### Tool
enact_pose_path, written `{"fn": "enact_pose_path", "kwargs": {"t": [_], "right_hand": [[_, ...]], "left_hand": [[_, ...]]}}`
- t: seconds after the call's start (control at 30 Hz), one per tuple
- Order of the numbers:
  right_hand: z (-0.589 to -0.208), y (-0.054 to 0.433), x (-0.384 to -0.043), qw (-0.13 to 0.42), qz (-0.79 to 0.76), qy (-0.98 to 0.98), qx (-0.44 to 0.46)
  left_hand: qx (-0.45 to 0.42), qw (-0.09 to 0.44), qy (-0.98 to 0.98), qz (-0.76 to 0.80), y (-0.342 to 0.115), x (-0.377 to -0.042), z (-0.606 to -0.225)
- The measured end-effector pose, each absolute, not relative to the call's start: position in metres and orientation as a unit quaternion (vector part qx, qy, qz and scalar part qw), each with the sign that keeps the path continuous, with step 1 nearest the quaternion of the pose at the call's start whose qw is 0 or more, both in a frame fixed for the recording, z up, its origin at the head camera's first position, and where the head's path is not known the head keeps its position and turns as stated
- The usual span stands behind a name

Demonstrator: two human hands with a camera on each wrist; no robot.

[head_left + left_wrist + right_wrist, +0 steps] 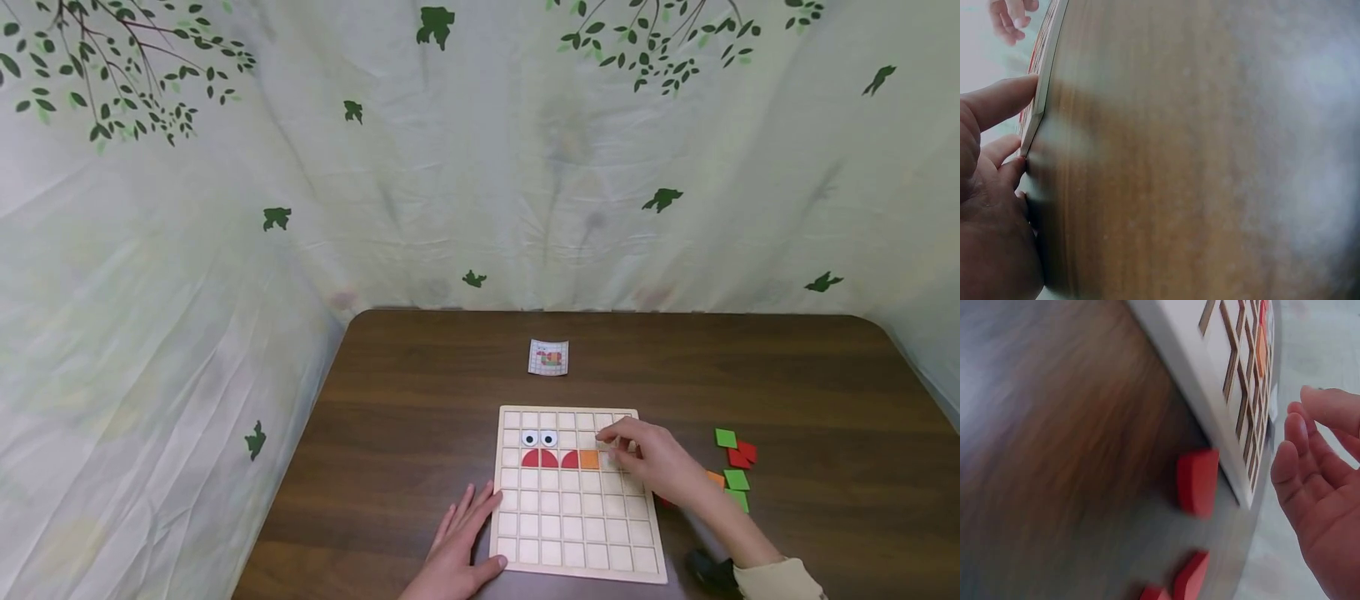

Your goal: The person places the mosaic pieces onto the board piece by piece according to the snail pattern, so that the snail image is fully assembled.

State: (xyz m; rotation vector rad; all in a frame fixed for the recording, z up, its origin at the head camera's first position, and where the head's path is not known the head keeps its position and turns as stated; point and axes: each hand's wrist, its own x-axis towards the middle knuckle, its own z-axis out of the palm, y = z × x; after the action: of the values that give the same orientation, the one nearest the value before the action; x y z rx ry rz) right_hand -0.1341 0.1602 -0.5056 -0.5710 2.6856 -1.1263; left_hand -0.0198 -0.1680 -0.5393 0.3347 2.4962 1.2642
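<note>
A pale wooden grid board [529,527] lies on the table. Two eye tiles [539,438] sit side by side in one row. Below them are red curved pieces [550,458] and an orange square [589,459]. My left hand [459,546] rests at the board's lower left corner, its thumb and extended fingers touching the edge. Over the board's upper right part hovers my right hand [654,457], fingers loosely bent. In the right wrist view nothing shows between the thumb and fingers of that hand [1325,469].
Right of the board lie loose green squares [725,437], red pieces [738,458] and an orange piece [716,478], some behind my forearm. A red piece [1197,482] lies close beside the board's edge. A small picture card [548,358] lies beyond the board.
</note>
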Motion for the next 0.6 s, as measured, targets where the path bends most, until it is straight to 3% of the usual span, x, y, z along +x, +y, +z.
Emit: {"fn": "enact_pose_path", "kwargs": {"t": [0.33,0.6], "right_hand": [[-0.507,0.192,-0.117,0.066,-0.36,0.909,-0.2],[-0.504,0.207,-0.106,0.094,-0.323,0.923,-0.187]], "left_hand": [[0.111,0.165,0.878,0.435,-0.169,-0.019,-0.54],[0.109,0.166,0.879,0.433,-0.167,-0.019,-0.541]]}}
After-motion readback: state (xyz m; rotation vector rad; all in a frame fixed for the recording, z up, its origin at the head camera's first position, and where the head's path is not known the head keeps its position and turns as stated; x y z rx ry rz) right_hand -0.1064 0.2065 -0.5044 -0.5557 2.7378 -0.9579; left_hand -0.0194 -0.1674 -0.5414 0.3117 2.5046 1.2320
